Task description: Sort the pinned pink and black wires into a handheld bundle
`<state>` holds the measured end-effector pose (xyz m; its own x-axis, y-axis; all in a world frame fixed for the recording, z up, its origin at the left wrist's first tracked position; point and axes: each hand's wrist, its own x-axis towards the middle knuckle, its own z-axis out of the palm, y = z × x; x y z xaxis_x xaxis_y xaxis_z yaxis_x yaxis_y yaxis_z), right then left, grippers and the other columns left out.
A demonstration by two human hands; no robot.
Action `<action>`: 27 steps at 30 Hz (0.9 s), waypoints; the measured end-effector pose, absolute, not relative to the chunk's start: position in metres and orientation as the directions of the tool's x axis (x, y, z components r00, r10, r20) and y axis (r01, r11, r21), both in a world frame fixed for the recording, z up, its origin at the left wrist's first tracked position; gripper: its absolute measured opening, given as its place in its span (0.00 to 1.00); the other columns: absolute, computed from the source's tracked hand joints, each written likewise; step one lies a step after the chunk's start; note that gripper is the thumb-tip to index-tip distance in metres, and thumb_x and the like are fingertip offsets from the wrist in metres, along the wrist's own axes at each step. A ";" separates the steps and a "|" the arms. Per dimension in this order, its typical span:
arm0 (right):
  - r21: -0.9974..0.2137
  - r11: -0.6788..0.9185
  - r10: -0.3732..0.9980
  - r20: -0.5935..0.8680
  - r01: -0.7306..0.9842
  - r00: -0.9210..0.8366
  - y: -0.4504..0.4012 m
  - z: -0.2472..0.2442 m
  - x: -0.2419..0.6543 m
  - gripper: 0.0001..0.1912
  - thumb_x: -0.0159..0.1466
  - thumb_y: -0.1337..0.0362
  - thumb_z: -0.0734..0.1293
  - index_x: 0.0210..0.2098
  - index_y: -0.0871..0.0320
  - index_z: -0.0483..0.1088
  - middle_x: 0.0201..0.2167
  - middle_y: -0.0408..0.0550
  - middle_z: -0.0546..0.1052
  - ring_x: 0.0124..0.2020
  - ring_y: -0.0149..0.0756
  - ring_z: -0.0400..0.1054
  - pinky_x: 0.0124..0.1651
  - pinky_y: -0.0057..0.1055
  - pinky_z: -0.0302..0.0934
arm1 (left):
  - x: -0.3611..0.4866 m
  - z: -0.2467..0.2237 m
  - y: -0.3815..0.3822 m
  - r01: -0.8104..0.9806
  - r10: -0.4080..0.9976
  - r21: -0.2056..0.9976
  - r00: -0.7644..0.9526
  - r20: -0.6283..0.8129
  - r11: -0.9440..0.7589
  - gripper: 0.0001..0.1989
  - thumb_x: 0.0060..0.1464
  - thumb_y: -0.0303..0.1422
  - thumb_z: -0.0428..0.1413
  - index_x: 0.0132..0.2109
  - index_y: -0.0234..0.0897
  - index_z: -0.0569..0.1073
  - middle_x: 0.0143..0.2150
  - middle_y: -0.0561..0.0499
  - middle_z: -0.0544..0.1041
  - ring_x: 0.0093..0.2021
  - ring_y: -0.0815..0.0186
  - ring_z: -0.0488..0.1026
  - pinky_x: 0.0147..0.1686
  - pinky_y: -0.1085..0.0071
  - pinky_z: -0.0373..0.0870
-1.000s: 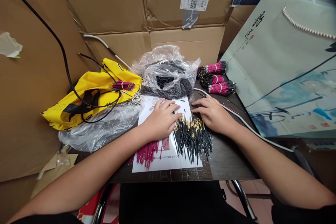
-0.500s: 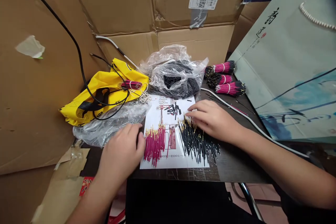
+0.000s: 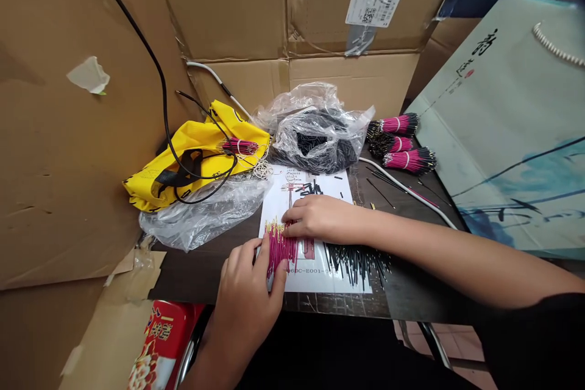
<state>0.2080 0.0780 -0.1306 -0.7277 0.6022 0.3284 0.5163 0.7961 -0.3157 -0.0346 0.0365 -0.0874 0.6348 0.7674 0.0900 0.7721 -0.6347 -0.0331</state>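
Our left hand [image 3: 247, 292] lay spread against the pink wires [image 3: 282, 250] on the paper [image 3: 311, 284]; our right hand [image 3: 313, 218] curled by their gold tips [image 3: 274, 227], whether pinching we couldn't tell. We judged them light, springy and slippery, best gripped mid-length.

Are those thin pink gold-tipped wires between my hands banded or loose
Loose: the pink wires lie spread over the white printed paper, no band visible.

"QTY:" on carton [image 3: 329, 18], "E001" on paper [image 3: 311, 283]
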 end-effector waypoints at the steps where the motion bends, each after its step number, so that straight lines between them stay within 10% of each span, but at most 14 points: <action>1: -0.320 0.801 0.596 0.334 0.506 -0.731 0.080 -0.131 0.208 0.12 0.73 0.63 0.61 0.48 0.56 0.75 0.42 0.49 0.76 0.40 0.37 0.65 0.42 0.36 0.58 | -0.034 -0.088 0.036 0.768 0.763 -0.032 0.639 0.103 -0.639 0.22 0.65 0.38 0.51 0.61 0.32 0.67 0.52 0.39 0.73 0.48 0.51 0.68 0.47 0.53 0.68; 27: -0.266 0.635 0.765 0.349 0.725 -0.542 0.126 -0.134 0.173 0.10 0.72 0.66 0.60 0.46 0.59 0.73 0.37 0.51 0.72 0.37 0.38 0.62 0.37 0.34 0.51 | -0.026 -0.093 0.112 0.695 0.689 -0.203 0.716 0.108 -0.690 0.19 0.68 0.33 0.46 0.57 0.29 0.73 0.41 0.39 0.71 0.44 0.52 0.68 0.46 0.54 0.70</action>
